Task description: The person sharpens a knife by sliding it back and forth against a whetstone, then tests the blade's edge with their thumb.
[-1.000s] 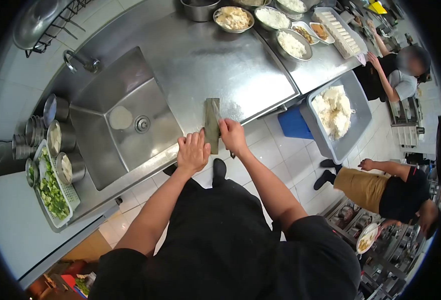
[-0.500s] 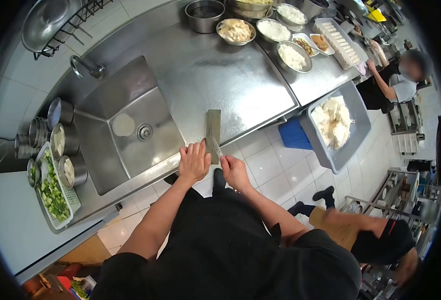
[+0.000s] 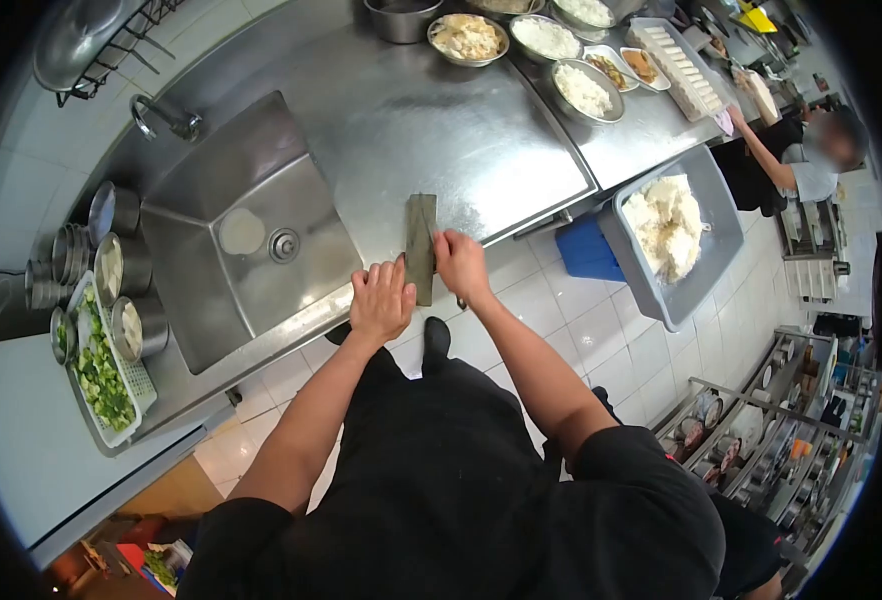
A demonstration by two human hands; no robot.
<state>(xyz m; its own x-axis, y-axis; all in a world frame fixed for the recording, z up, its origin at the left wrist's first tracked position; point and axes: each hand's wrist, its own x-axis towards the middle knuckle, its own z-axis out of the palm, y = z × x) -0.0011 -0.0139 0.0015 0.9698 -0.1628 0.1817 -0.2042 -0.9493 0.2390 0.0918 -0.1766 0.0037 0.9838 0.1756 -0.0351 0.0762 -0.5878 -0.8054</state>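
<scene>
From where I'm standing, the person's right hand [image 3: 461, 266] is closing around a knife handle [image 3: 461, 302], just right of the sink [image 3: 246, 235]; I can't make out how the blade is lying. A long, flat block [image 3: 420, 245] is resting between the hands, its near end jutting past the counter [image 3: 441, 120] edge. The left hand [image 3: 382, 303] is lying outstretched by the sink's near right corner, apart from the right, its fingertips beside the block; whether they are gripping anything, I can't tell. Left of the sink, a white basket [image 3: 141, 384] is holding chopped greens [image 3: 101, 375]. Well right of the sink, a grey tub [image 3: 726, 225] is holding a pale, crumbly mass [image 3: 666, 228].
</scene>
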